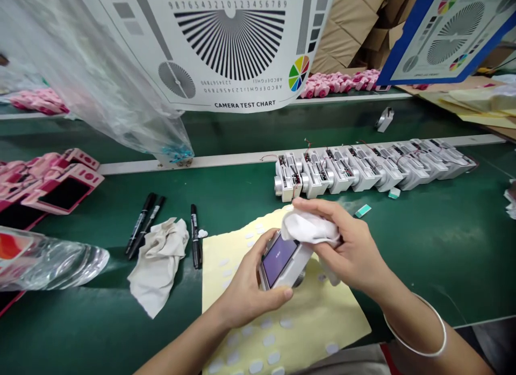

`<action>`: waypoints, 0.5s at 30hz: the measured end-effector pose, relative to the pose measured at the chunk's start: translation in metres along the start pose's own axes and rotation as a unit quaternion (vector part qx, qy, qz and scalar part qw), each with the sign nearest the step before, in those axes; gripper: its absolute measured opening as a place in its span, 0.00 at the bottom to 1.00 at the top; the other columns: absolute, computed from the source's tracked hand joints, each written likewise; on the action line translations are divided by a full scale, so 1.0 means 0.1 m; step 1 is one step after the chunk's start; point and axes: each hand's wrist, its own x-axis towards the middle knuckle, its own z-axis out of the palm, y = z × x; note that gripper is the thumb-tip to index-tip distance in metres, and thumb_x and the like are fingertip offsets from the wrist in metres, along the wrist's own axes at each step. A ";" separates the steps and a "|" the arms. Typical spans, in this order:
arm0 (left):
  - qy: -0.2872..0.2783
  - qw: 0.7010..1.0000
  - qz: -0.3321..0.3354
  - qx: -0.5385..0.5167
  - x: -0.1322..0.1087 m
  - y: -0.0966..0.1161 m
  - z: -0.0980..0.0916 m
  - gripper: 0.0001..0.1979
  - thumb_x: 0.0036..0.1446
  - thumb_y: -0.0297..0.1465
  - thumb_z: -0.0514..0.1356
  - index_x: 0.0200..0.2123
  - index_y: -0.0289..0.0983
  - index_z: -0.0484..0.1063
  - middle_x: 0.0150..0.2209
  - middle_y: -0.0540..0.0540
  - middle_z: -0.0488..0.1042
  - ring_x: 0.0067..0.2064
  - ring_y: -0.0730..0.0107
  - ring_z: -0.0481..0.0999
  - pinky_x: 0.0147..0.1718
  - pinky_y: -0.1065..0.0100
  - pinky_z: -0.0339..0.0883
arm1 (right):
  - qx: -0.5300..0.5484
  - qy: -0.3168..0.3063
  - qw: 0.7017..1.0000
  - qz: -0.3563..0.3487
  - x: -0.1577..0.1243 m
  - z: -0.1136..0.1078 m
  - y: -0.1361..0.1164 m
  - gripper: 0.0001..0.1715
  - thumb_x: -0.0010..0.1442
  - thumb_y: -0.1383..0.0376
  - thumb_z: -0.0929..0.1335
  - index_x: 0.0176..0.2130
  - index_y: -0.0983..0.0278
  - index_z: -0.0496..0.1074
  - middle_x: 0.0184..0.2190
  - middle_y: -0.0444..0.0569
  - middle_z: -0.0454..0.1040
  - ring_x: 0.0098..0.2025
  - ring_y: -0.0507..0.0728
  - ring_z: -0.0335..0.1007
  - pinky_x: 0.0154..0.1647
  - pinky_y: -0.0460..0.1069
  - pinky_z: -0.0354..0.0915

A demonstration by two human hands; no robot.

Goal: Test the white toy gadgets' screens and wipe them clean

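Note:
A small white camera (287, 266) with a lit purple screen is gripped in my left hand (252, 291), tilted above a yellow sheet (342, 316). My right hand (350, 246) pinches a white cloth (309, 227), which touches the camera's upper edge beside the screen. Part of the cloth hangs below the fingers. The camera's lens side faces away and mostly stays hidden. Pale oval stickers (274, 358) dot the sheet underneath.
Open-backed white cameras (341, 168) with loose wires form a row at the back. Left lie black markers (141, 224), a crumpled rag (159, 262), a water bottle (56, 262) and pink cameras (66, 189). A camera test chart (237, 47) hangs ahead.

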 end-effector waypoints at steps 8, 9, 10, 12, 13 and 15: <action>-0.049 0.996 -0.007 -0.068 0.05 0.01 -0.06 0.44 0.36 0.42 0.67 0.55 0.37 0.55 0.52 0.37 0.62 0.53 0.47 0.61 0.54 0.53 0.51 | -0.011 0.168 0.984 0.051 0.02 -0.10 0.13 0.12 0.55 0.69 0.66 0.41 0.59 0.70 0.36 0.45 0.76 0.35 0.54 0.73 0.32 0.48 0.68; -0.057 0.995 -0.009 -0.083 0.04 0.01 -0.07 0.44 0.35 0.42 0.67 0.56 0.37 0.54 0.50 0.38 0.64 0.52 0.48 0.62 0.54 0.52 0.51 | -0.011 0.204 0.976 0.070 0.03 -0.17 0.16 0.10 0.55 0.68 0.66 0.39 0.59 0.71 0.35 0.46 0.75 0.33 0.55 0.72 0.31 0.48 0.67; -0.066 0.993 -0.010 -0.099 0.03 0.02 -0.08 0.44 0.35 0.42 0.67 0.56 0.37 0.54 0.47 0.39 0.66 0.51 0.49 0.63 0.54 0.52 0.51 | -0.014 0.236 0.967 0.089 0.03 -0.24 0.20 0.09 0.55 0.67 0.66 0.38 0.59 0.72 0.33 0.46 0.75 0.31 0.54 0.71 0.29 0.48 0.66; -0.074 0.990 -0.005 -0.123 0.02 0.04 -0.10 0.44 0.35 0.42 0.67 0.56 0.37 0.55 0.42 0.41 0.67 0.50 0.50 0.65 0.54 0.51 0.52 | -0.042 0.295 0.949 0.107 0.04 -0.39 0.27 0.06 0.54 0.66 0.68 0.35 0.59 0.73 0.29 0.45 0.74 0.27 0.54 0.68 0.25 0.48 0.61; -0.076 0.989 -0.001 -0.129 0.01 0.06 -0.10 0.43 0.36 0.41 0.67 0.56 0.38 0.55 0.42 0.41 0.67 0.50 0.50 0.65 0.54 0.51 0.52 | -0.059 0.326 0.938 0.099 0.05 -0.45 0.30 0.06 0.53 0.67 0.68 0.34 0.59 0.74 0.28 0.45 0.73 0.26 0.53 0.67 0.24 0.48 0.60; -0.077 0.989 0.006 -0.128 0.00 0.09 -0.11 0.43 0.36 0.41 0.67 0.56 0.39 0.55 0.43 0.41 0.67 0.51 0.48 0.64 0.53 0.50 0.53 | -0.075 0.372 0.923 0.063 0.04 -0.51 0.30 0.07 0.51 0.69 0.69 0.33 0.59 0.75 0.26 0.44 0.72 0.26 0.53 0.66 0.24 0.48 0.59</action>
